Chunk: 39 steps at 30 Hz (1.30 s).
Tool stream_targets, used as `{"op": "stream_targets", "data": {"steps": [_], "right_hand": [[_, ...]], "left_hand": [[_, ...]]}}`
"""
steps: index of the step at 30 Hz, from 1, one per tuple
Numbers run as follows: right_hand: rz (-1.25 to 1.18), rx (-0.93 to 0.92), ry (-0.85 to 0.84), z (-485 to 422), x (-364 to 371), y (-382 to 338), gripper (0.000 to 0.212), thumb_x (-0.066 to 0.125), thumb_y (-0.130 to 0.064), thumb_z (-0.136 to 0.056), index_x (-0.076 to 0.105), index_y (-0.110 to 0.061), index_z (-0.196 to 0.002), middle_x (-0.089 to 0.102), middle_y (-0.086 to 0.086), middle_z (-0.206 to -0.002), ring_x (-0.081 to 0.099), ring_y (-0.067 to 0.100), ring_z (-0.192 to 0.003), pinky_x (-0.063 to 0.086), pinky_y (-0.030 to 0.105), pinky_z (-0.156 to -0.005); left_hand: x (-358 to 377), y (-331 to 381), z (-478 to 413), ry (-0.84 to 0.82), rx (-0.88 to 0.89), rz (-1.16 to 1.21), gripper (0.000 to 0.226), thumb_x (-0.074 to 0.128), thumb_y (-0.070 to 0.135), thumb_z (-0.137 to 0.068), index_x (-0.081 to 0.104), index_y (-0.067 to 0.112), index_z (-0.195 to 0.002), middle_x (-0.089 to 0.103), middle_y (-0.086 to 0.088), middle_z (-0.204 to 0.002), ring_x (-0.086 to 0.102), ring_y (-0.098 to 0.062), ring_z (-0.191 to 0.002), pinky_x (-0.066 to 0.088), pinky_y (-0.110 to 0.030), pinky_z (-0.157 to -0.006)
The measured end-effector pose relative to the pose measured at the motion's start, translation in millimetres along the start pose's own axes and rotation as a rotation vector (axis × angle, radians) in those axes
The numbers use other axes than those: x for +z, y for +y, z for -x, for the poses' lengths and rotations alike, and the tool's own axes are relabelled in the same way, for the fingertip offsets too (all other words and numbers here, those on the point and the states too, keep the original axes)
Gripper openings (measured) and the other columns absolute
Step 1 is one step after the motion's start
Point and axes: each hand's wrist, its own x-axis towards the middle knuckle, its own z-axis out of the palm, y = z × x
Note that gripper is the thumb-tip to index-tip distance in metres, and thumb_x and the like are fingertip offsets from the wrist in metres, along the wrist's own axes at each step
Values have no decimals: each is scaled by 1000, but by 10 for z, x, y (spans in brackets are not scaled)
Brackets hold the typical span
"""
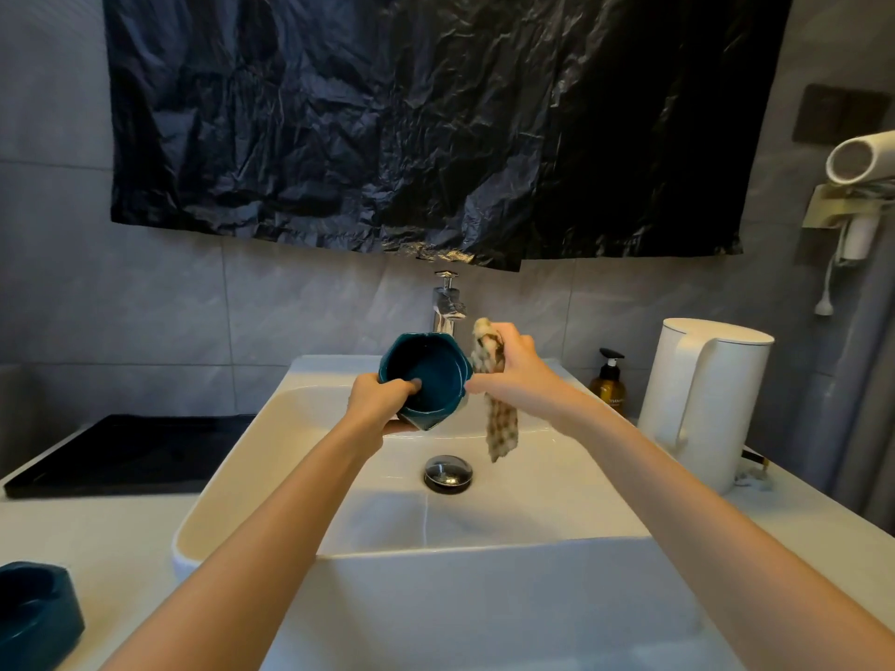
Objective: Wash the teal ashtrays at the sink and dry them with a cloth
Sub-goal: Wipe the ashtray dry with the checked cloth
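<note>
My left hand [375,397] grips a teal ashtray [433,368] by its near rim, thumb inside the bowl, tilted so its hollow faces me, above the white sink [484,506]. My right hand [511,368] is closed on a checked brown-and-cream cloth [501,428], which sticks up above the fist and hangs down below it, just right of the ashtray. A second teal ashtray [34,617] sits on the counter at the lower left. The chrome tap [448,302] stands behind the held ashtray; I see no water running.
A black tray [126,452] lies on the counter left of the sink. A white kettle [702,404] and an amber pump bottle [609,382] stand to the right. A hair dryer [862,159] hangs on the right wall. The drain plug [448,471] sits mid-basin.
</note>
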Motion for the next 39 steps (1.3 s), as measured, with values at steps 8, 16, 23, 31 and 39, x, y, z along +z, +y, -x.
{"op": "stream_targets", "data": {"steps": [8,16,23,31,39], "right_hand": [[472,-378,103,-186,192,-57,49,43,-11,-98,38,-20,-146,27,6,-144,22,26,-128,23,36,-112],[637,-507,233,-280,250,-30,28,61,-15,-89,67,-22,-116,64,-4,-123,58,20,-110,49,36,-92],[497,-108,335,-184,355,182,14,59,-24,-89,66,-15,-97,68,11,-92,61,29,-82,56,41,-70],[749,-336,352,-287,309,92,18,51,-23,-95,56,-14,-110,68,10,-98,63,33,-86,55,42,-72],[191,28,465,-115,639,198,22,51,-22,-93,70,-11,-95,69,9,-88,63,27,-82,52,34,-72]], "left_hand": [[42,-29,62,-27,28,-240,30,61,5,-88,52,3,-117,60,-17,-117,59,-32,-105,58,-43,-77],[74,-34,93,-46,100,-350,27,60,7,-88,55,9,-115,62,-11,-108,60,-27,-98,57,-37,-75],[21,-40,60,45,88,-287,28,62,10,-88,53,9,-115,61,-13,-113,59,-30,-103,57,-44,-83],[53,-54,76,35,241,-425,35,62,9,-88,51,11,-121,59,-8,-111,57,-24,-100,56,-37,-82],[43,-30,131,222,334,-452,26,62,8,-85,54,9,-110,60,-7,-100,53,-19,-88,49,-30,-76]]}}
